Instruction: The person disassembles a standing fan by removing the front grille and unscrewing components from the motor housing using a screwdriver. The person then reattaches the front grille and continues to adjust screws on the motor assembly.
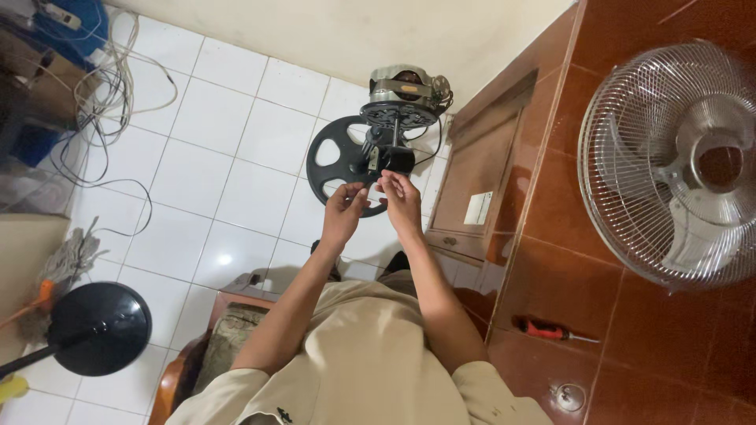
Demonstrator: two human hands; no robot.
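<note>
Head view, looking straight down at glossy white floor tiles; both hands are working at a stripped fan motor (403, 94), its metal casing and copper-coloured windings showing, sitting on the floor near the cream wall; a black ribbed disc is capping its near face, and a black spoked plastic ring (335, 161) is lying flat just beside it. Left hand (344, 206) is pinching with fingertips together, on what I cannot tell, too small; right hand (401, 198) is likewise pinched, fingertips close by the dark block under the motor; the two hands are nearly touching each other. To the right, on a polished reddish-brown wooden table (567, 267), a round wire fan guard (669, 161) with pale translucent blades is resting; a red-handled screwdriver (554, 331) is lying nearer. Lower left, a smooth black domed fan base (101, 327); loose pale cables (118, 71) are trailing above.
</note>
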